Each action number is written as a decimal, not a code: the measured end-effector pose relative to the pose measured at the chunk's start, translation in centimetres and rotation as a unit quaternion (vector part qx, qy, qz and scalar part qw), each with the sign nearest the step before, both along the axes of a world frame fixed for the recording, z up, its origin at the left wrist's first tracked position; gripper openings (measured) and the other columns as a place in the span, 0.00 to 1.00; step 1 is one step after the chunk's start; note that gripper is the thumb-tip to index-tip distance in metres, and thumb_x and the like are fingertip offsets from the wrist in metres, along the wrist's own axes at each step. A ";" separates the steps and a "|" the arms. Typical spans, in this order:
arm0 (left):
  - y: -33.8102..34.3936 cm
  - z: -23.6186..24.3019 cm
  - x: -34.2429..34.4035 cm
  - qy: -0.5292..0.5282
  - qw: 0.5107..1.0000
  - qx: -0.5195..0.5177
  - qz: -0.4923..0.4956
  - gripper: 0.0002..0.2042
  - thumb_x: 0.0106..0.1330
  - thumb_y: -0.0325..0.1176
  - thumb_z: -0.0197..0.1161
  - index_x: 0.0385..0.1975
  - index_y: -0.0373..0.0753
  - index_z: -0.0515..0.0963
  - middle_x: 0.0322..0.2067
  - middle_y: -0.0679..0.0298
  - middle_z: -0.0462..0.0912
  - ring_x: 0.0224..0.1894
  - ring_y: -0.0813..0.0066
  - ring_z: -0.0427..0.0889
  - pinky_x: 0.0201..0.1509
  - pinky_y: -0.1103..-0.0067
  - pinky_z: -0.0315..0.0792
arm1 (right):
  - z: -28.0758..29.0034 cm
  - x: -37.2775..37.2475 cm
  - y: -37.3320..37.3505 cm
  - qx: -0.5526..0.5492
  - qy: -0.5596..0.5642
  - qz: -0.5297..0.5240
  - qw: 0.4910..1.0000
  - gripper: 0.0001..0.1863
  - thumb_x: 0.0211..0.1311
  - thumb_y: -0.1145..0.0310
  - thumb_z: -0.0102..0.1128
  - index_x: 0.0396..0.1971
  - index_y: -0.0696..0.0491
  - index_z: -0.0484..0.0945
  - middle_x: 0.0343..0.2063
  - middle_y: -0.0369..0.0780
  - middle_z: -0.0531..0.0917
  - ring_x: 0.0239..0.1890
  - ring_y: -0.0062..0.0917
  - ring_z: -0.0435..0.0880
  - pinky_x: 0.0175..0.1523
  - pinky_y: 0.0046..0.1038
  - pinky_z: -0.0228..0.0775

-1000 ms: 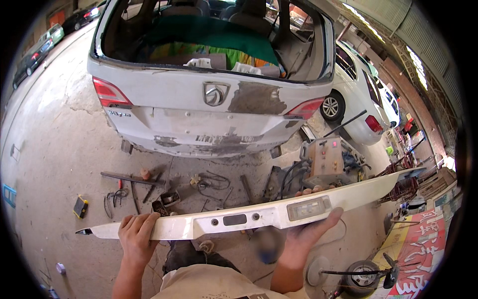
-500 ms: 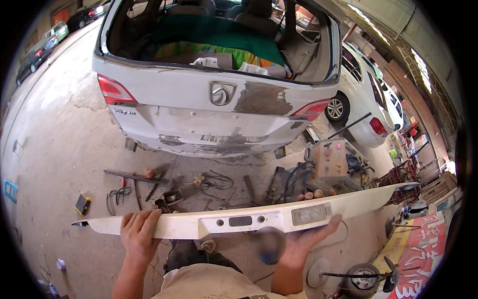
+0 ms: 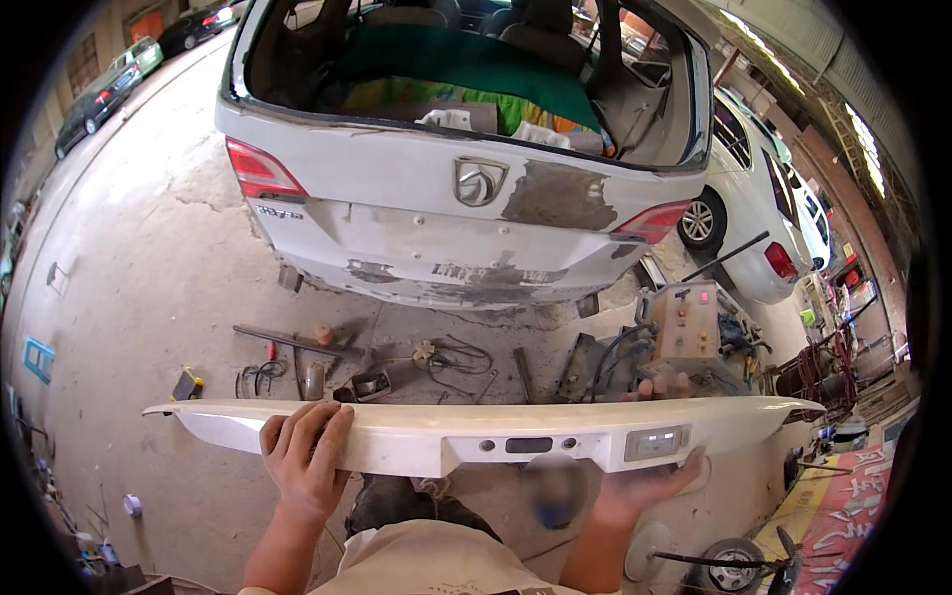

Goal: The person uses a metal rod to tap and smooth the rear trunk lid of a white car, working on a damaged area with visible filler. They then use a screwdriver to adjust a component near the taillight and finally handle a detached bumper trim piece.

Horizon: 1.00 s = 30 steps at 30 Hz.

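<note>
A long white tailgate trim panel [image 3: 397, 436] spans the view in front of my body, held off the ground and nearly level. It carries a clear lamp [image 3: 656, 442], a dark rectangular opening and two small round holes. My left hand [image 3: 305, 451] grips its left part, fingers over the top edge. My right hand [image 3: 650, 478] supports the right part from below near the lamp, with blurred fingertips showing above the top edge. Beyond stands a white car's tailgate [image 3: 416, 233] with bare grey patches, a chrome badge and red tail lamps; its rear window has no glass.
Tools, metal bars and cables [image 3: 456, 357] lie on the concrete floor between me and the car. A control box [image 3: 684, 327] with knobs stands at the right. Another white car [image 3: 764, 228] is parked beyond it. A wheel [image 3: 734, 565] and a red-yellow banner [image 3: 833, 516] lie lower right.
The panel has levelled out: its right end has come down and its left end up. Both hands keep their hold. The whole view has shifted slightly.
</note>
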<state>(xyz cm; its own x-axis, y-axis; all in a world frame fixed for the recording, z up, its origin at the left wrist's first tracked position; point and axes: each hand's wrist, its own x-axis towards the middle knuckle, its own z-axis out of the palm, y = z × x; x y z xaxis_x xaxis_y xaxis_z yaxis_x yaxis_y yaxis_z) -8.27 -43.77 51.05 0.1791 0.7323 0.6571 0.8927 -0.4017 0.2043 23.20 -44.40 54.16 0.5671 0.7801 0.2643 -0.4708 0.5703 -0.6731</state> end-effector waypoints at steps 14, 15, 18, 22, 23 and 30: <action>1.6 -1.4 1.8 -0.080 0.935 -0.298 -0.174 0.17 0.44 0.36 0.70 0.37 0.42 0.81 0.27 0.62 0.81 0.29 0.63 0.80 0.35 0.72 0.70 | -1.9 -0.5 -0.7 -0.017 0.132 0.110 0.985 0.47 0.53 0.27 0.40 0.63 0.50 0.58 0.49 0.50 0.73 0.53 0.41 0.70 0.61 0.44 0.58; 1.8 -1.4 2.1 -0.102 0.919 -0.331 -0.191 0.16 0.45 0.35 0.70 0.37 0.41 0.81 0.27 0.60 0.81 0.29 0.61 0.79 0.35 0.72 0.70 | -1.9 -0.9 -0.7 -0.023 0.158 0.119 0.980 0.48 0.53 0.27 0.40 0.63 0.50 0.60 0.49 0.50 0.73 0.53 0.42 0.70 0.61 0.45 0.57; 2.4 -1.4 3.1 -0.149 0.858 -0.424 -0.247 0.15 0.51 0.34 0.69 0.38 0.36 0.80 0.27 0.55 0.81 0.27 0.58 0.79 0.33 0.74 0.72 | -4.6 -1.3 -0.9 -0.009 0.085 0.213 0.973 0.52 0.46 0.22 0.40 0.59 0.53 0.63 0.46 0.48 0.74 0.49 0.40 0.71 0.58 0.48 0.58; 3.0 -1.9 3.8 -0.185 0.799 -0.507 -0.264 0.15 0.57 0.42 0.65 0.35 0.37 0.81 0.26 0.53 0.81 0.29 0.55 0.79 0.33 0.73 0.72 | -6.5 -2.8 -0.4 0.010 0.064 0.272 0.960 0.52 0.41 0.20 0.44 0.50 0.55 0.68 0.39 0.44 0.73 0.43 0.35 0.71 0.53 0.44 0.63; 3.2 -2.4 3.7 -0.178 0.794 -0.516 -0.266 0.15 0.57 0.42 0.65 0.35 0.37 0.81 0.26 0.53 0.81 0.28 0.56 0.79 0.33 0.73 0.72 | -6.4 -3.1 -0.3 0.008 0.066 0.258 0.964 0.49 0.43 0.21 0.43 0.47 0.55 0.68 0.38 0.42 0.72 0.42 0.34 0.70 0.53 0.43 0.62; 4.0 -4.1 3.3 -0.174 0.750 -0.579 -0.268 0.15 0.59 0.38 0.65 0.38 0.32 0.79 0.22 0.57 0.78 0.25 0.77 0.70 0.33 0.76 0.70 | -6.4 -4.7 0.3 -0.049 0.101 0.143 0.983 0.38 0.54 0.28 0.38 0.37 0.54 0.67 0.32 0.39 0.71 0.37 0.30 0.70 0.44 0.37 0.65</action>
